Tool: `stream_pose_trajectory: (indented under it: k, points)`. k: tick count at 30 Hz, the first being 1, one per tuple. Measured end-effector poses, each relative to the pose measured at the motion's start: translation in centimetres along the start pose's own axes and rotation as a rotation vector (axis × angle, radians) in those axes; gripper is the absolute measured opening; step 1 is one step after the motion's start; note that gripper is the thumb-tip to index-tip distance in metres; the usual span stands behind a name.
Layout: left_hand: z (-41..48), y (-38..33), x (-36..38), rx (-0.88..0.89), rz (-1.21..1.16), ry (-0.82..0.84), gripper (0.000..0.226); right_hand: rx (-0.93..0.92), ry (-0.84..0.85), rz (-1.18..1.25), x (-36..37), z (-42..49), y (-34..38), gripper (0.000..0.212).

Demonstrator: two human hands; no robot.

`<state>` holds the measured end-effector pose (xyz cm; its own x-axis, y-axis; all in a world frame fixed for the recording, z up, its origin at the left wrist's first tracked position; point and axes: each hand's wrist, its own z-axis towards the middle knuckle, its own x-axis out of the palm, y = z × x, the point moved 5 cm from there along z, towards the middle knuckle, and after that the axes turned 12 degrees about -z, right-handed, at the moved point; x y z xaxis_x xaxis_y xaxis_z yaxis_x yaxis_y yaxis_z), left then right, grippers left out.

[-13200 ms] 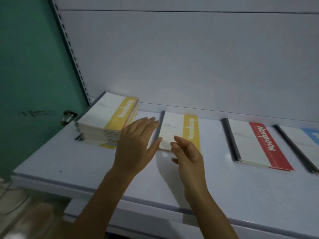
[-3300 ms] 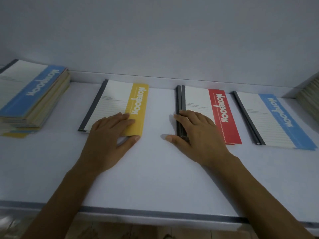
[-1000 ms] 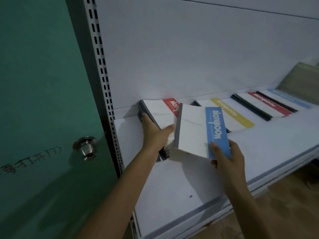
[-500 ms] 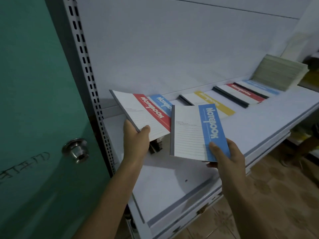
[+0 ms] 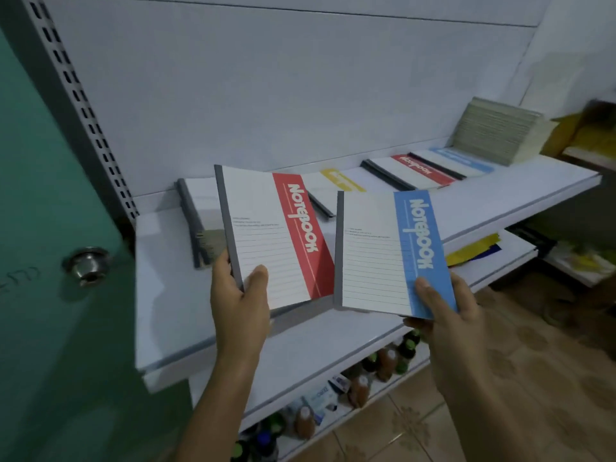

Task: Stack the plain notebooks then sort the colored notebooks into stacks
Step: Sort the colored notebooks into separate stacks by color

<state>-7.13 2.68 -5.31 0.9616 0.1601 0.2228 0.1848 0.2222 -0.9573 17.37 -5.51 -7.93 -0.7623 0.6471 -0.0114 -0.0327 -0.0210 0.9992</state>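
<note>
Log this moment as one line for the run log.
left hand: holds red-striped white notebook | right hand: holds blue-striped white notebook | both held over white metal shelf

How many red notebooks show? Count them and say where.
2. One red notebook is held in the left hand; a second red notebook lies on the shelf further right. More may be hidden under it or in the pile at the shelf's left end.

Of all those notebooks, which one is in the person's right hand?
The nearer blue-striped notebook, pinched at its lower corner by the right hand; the left hand holds the red-striped notebook.
</note>
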Motion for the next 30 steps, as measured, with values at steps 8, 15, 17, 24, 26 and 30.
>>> stream_pose_trajectory:
  k: [8, 15, 17, 24, 26, 30]
  points:
    - [-7.0, 3.5, 13.1, -0.072, -0.134, 0.150, 0.038, 0.043, -0.093, -0.025, -12.7, 1.7, -1.0, 0.025]
    - [-7.9, 5.5, 21.4, -0.148, -0.146, 0.241, 0.039, 0.091, -0.234, -0.005, -19.7, 6.2, -1.5, 0.028]
    - [-7.0, 6.4, 23.8, -0.166, -0.152, 0.244, 0.038, 0.103, -0.246, 0.008, -20.8, 8.1, -1.7, 0.031]
    - [-2.3, 10.7, 35.0, -0.169, -0.191, 0.257, 0.036, 0.091, -0.274, -0.053, -24.2, 18.4, -1.8, 0.027]
    - [-0.4, 12.1, 38.7, -0.192, -0.201, 0.251, 0.035, 0.089, -0.284, -0.089, -24.9, 21.7, -1.7, 0.026]
    - [2.5, 13.9, 45.5, -0.207, -0.204, 0.297, 0.038, 0.084, -0.297, -0.130, -26.1, 27.7, -1.5, 0.025]
